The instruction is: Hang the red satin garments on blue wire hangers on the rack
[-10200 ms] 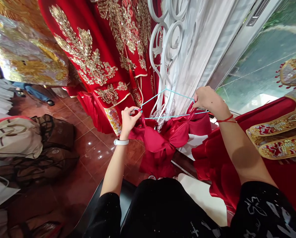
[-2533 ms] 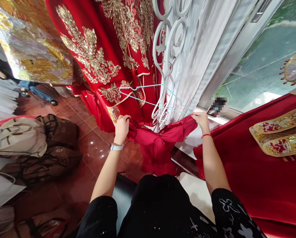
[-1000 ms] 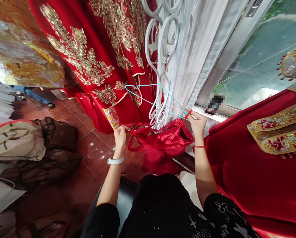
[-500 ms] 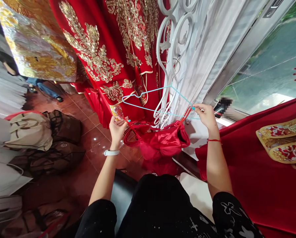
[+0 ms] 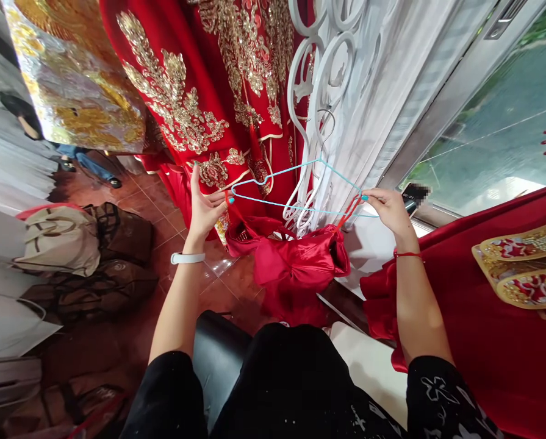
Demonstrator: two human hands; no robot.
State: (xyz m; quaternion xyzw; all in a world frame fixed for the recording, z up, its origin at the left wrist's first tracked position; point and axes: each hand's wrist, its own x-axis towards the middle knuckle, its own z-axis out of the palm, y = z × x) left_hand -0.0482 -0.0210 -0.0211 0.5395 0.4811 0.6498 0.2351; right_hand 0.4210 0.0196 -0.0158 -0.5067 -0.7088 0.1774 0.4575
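Nearby, white scrollwork (image 5: 316, 85) and embroidered garments (image 5: 176, 107) back the hanger (image 5: 319, 160); left hand (image 5: 205, 213) and right hand (image 5: 388, 209) pinch dress straps (image 5: 348, 213).

The glossy red satin dress (image 5: 295, 259), gripped by its bunched top moments ago, is now held by its thin red straps (image 5: 348, 211); one is lifted by the left hand (image 5: 205, 212) to the slim light-blue hanger (image 5: 319, 160), though hooking is hard to confirm.
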